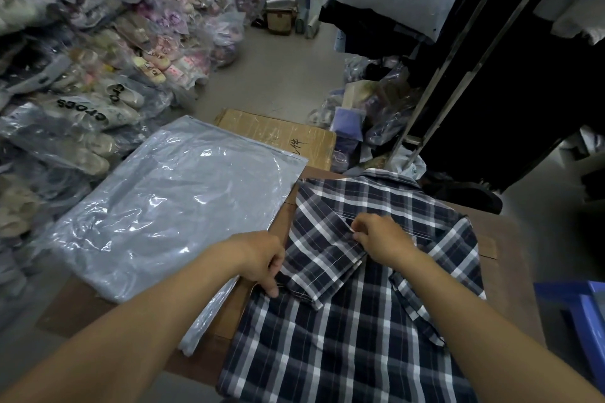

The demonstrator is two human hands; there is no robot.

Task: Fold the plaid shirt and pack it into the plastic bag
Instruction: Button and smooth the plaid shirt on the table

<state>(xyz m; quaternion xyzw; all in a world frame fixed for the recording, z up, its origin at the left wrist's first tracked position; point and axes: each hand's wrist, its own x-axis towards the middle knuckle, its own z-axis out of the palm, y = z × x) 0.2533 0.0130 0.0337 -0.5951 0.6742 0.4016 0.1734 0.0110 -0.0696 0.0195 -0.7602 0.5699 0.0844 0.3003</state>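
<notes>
A navy and white plaid shirt (343, 347) lies face down on a brown cardboard surface (258, 311), collar at the far end. Its left sleeve is folded in over the back. My left hand (262, 260) pinches the shirt's left edge where the sleeve folds. My right hand (381, 239) pinches the folded sleeve's hem near the middle of the back. A stack of clear plastic bags (163, 206) lies flat to the left of the shirt, touching its edge.
A taped cardboard box (278, 131) stands behind the bags. Heaps of bagged shoes (98, 75) fill the left side. Dark hanging clothes on a rack (491, 75) stand at the right, a blue plastic stool (582, 321) at the right edge.
</notes>
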